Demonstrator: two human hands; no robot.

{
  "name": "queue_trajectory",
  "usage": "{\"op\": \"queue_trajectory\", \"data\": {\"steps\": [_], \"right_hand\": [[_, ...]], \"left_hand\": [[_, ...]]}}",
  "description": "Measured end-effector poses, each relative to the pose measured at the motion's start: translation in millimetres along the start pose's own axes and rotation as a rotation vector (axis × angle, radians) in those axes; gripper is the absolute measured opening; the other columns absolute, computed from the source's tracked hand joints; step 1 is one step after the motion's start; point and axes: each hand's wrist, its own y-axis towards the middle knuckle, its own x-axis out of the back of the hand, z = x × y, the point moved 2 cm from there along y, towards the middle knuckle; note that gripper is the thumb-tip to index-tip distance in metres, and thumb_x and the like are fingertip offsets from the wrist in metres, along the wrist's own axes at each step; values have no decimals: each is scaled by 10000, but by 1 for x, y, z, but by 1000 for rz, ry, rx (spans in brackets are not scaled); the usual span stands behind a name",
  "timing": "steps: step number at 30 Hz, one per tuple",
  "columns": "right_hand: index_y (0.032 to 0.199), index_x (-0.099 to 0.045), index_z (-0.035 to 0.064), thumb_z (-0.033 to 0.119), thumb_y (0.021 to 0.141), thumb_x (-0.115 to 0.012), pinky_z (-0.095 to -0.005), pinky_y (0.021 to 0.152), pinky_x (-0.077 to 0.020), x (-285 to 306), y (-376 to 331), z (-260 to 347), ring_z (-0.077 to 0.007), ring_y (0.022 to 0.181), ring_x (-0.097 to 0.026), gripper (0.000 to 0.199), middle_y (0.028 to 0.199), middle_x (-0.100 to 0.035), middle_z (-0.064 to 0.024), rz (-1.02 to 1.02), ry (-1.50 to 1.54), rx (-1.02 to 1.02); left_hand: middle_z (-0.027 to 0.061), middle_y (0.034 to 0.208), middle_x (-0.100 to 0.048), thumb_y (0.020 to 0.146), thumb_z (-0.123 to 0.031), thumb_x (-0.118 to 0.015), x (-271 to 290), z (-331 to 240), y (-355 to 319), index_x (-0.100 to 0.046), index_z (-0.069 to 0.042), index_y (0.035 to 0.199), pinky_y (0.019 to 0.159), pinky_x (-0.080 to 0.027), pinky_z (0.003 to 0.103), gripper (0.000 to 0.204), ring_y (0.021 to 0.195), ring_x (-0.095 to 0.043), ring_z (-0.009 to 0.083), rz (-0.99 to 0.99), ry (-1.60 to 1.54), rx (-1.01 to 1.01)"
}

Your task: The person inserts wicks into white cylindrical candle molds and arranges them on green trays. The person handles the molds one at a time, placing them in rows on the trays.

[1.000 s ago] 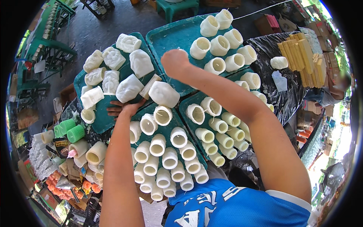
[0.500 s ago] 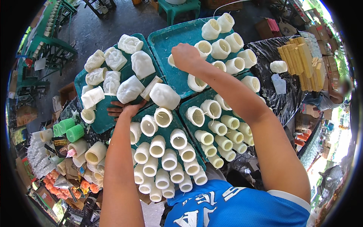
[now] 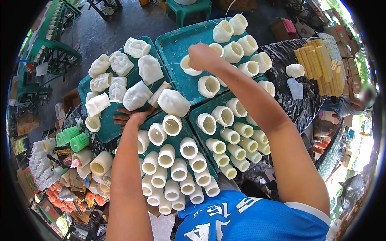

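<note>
In the far middle tray (image 3: pixel 171 50), a white hollow cup-shaped mould (image 3: pixel 189 68) has its open end up, with a thin string trailing leftward. My right hand (image 3: pixel 203 57) is closed at its right rim; the fingertips are hidden from view. Several similar moulds, such as this white one (image 3: pixel 233 52), stand to the right of that hand. My left hand (image 3: pixel 134 116) rests with spread fingers on the left tray (image 3: pixel 114 130). Its thumb is near a narrow off-white block (image 3: pixel 159 94) and a lumpy white piece (image 3: pixel 138 95).
Near my body, trays hold rows of white hollow tubes (image 3: pixel 179 169) and yellowish ones (image 3: pixel 237 152). Yellow bars (image 3: pixel 315 62) are stacked at right on black plastic sheeting (image 3: pixel 277 54). Green ribbed pieces (image 3: pixel 79 141) lie at left. A green stool (image 3: pixel 189 10) stands beyond; another person (image 3: pixel 354 100) is far right.
My right hand has shifted slightly right, and the mould at its fingers has moved with it and shows more of its opening. My left hand stays in place.
</note>
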Motion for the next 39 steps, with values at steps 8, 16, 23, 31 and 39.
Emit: {"op": "queue_trajectory", "data": {"steps": [8, 16, 23, 31, 39], "right_hand": [[1069, -860, 77, 115, 913, -750, -433, 864, -652, 3, -16, 1, -329, 1013, -818, 194, 1081, -833, -175, -55, -92, -39], [1043, -866, 109, 92, 902, -761, -442, 821, -650, 10, -8, 12, -324, 997, -820, 177, 1091, -835, -136, -46, -335, 153], [1036, -860, 105, 76, 897, -761, -449, 808, -654, 1, 4, -3, -335, 1029, -815, 173, 1067, -831, -131, -115, -289, 166], [880, -808, 63, 205, 908, -770, -431, 796, -579, 8, -69, 67, -312, 906, -761, 149, 938, -806, -122, -373, -159, 593], [1299, -656, 18, 604, 808, -863, -429, 913, -539, -83, -103, 83, -345, 1001, -724, 792, 1022, -778, -179, -116, -71, 333]], "left_hand": [[405, 1677, 387, 422, -1028, -823, 4, 0, -4, 403, -20, 1618, 1324, 55, 677, 1987, 1593, 305, 591, 33, 1, -27], [406, 1684, 374, 437, -1024, -822, 7, 0, -7, 378, -25, 1635, 1317, 54, 692, 1969, 1589, 305, 599, 40, -4, -19], [384, 1677, 412, 482, -1009, -824, 7, 4, 5, 293, -96, 1698, 1307, 64, 689, 1886, 1566, 343, 609, 163, -4, -147], [350, 1706, 392, 480, -996, -839, 9, 5, -11, 368, -21, 1642, 1320, 77, 667, 1938, 1576, 337, 595, 5, 1, -1], [261, 1764, 284, 549, -1024, -766, -1, 0, 6, 212, -114, 1715, 1285, 90, 733, 1774, 1599, 231, 598, 35, 64, -71]]}}
